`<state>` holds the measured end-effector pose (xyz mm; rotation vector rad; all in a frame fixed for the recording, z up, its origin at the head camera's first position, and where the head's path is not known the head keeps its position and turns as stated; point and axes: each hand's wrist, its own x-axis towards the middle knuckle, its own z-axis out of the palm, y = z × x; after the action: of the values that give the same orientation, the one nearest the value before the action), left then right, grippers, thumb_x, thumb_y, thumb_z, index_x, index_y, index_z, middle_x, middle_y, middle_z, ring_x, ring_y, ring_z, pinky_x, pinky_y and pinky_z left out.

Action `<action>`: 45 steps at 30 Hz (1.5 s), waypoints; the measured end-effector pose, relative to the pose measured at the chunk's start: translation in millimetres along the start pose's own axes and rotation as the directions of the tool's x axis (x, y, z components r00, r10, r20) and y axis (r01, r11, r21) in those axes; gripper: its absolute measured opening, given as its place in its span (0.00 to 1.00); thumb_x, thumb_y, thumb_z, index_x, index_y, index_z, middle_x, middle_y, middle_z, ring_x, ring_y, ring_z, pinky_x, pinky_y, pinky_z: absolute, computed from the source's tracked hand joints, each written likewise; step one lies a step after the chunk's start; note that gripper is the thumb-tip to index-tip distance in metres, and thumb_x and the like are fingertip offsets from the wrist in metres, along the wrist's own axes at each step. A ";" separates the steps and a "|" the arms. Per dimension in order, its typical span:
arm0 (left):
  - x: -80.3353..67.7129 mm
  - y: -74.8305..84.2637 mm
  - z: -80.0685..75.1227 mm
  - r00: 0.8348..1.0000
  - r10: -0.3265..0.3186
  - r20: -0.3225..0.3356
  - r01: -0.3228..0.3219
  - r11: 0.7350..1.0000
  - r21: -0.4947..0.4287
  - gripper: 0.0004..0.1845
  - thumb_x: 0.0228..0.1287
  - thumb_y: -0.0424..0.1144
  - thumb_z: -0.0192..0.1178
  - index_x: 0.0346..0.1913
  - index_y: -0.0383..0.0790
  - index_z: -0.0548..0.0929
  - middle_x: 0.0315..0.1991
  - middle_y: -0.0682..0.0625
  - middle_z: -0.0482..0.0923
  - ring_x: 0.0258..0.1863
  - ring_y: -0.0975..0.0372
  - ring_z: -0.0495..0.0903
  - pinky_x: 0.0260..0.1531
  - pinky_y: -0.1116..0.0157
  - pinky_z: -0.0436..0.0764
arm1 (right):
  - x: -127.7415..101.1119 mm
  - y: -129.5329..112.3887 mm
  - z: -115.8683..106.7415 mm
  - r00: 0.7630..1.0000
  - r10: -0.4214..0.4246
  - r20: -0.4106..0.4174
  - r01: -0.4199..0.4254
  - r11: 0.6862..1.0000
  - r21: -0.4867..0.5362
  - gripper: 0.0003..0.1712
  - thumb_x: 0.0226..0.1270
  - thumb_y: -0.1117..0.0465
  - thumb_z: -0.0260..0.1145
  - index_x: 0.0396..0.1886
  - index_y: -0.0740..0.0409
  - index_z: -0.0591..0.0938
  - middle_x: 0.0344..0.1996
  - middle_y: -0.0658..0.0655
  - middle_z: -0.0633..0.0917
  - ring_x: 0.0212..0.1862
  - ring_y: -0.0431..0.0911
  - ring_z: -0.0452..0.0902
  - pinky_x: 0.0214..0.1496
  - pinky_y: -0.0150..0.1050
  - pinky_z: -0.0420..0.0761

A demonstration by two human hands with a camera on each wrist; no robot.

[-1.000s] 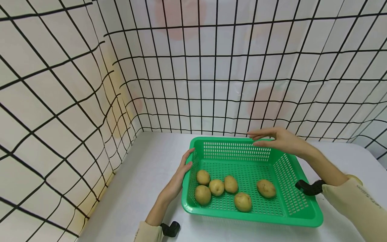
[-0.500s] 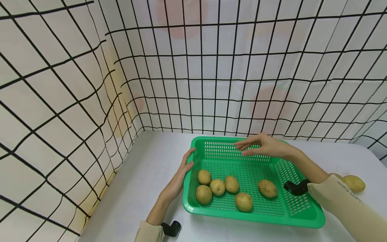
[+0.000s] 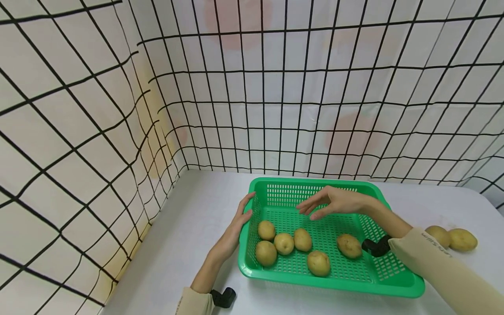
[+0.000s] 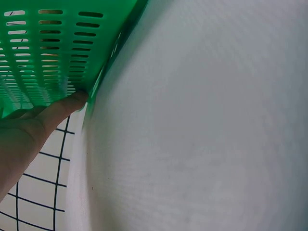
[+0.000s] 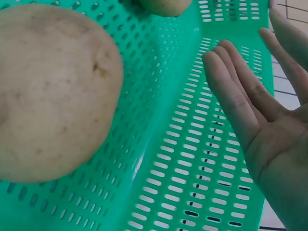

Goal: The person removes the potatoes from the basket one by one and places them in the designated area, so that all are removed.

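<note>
A green plastic basket (image 3: 330, 286) with slotted walls holds several potatoes, most of them bunched at its left, such as a round potato (image 3: 266, 253). My left hand (image 3: 230, 236) grips the basket's left side, thumb and a fingertip over the rim; in the left wrist view its fingers (image 4: 62, 108) lie against the slotted wall. Over the back half of the basket hovers my right hand (image 3: 334, 202), fingers spread and slightly bent, holding nothing. Nearest below it are an oval potato (image 3: 302, 239) and, to the right, another potato (image 3: 349, 246). One potato (image 5: 57, 91) looms large in the right wrist view.
Two more potatoes (image 3: 463, 239) lie on the white table (image 3: 189, 210) right of the basket, partly behind the right sleeve. A black wire grid (image 3: 279, 105) stands behind the table, and another grid (image 3: 71, 148) runs along the left.
My right hand has moved left and down from the basket's back right rim to over its inside. The two potatoes on the table have come into sight. My left hand stays at the rim.
</note>
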<state>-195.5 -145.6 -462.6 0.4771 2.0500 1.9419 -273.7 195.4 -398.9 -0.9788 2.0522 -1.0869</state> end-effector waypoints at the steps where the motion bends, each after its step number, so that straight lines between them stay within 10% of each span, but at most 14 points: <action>1: -0.2 0.0 -0.1 1.000 0.000 -0.001 0.000 1.000 0.000 0.29 0.83 0.57 0.34 0.81 0.70 0.45 0.85 0.52 0.37 0.83 0.46 0.43 0.76 0.33 0.52 | 1.4 1.2 0.6 1.000 -0.007 0.010 0.007 1.000 0.003 0.27 0.71 0.60 0.71 0.68 0.60 0.80 0.65 0.68 0.81 0.65 0.65 0.78 0.60 0.37 0.84; 20: -0.1 -0.7 -1.4 1.000 -0.003 0.000 0.003 1.000 0.002 0.28 0.83 0.57 0.34 0.81 0.71 0.45 0.85 0.52 0.37 0.84 0.47 0.42 0.77 0.33 0.51 | 14.0 12.9 18.8 0.987 0.018 0.159 -0.024 0.999 0.034 0.26 0.69 0.63 0.72 0.65 0.65 0.81 0.64 0.66 0.83 0.64 0.58 0.81 0.61 0.35 0.83; 34: 0.6 -0.2 -1.6 1.000 0.007 -0.001 -0.007 1.000 -0.004 0.28 0.83 0.57 0.34 0.81 0.71 0.46 0.85 0.53 0.37 0.84 0.49 0.42 0.77 0.34 0.50 | 18.2 16.6 25.8 0.987 0.006 0.161 -0.008 1.000 0.012 0.23 0.66 0.62 0.74 0.60 0.59 0.86 0.62 0.58 0.86 0.66 0.42 0.78 0.73 0.58 0.73; 45: 1.4 -1.6 -1.0 1.000 0.008 0.005 -0.008 1.000 -0.008 0.28 0.84 0.56 0.33 0.81 0.71 0.46 0.85 0.54 0.37 0.84 0.50 0.40 0.78 0.35 0.49 | 20.7 19.6 30.4 0.986 -0.002 0.165 -0.003 0.999 0.034 0.24 0.63 0.62 0.76 0.59 0.61 0.86 0.63 0.63 0.84 0.70 0.56 0.74 0.72 0.61 0.73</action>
<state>-197.2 -146.0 -464.1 0.4886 2.0402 1.9503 -267.5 173.5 -433.8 -1.0160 1.8949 -1.0029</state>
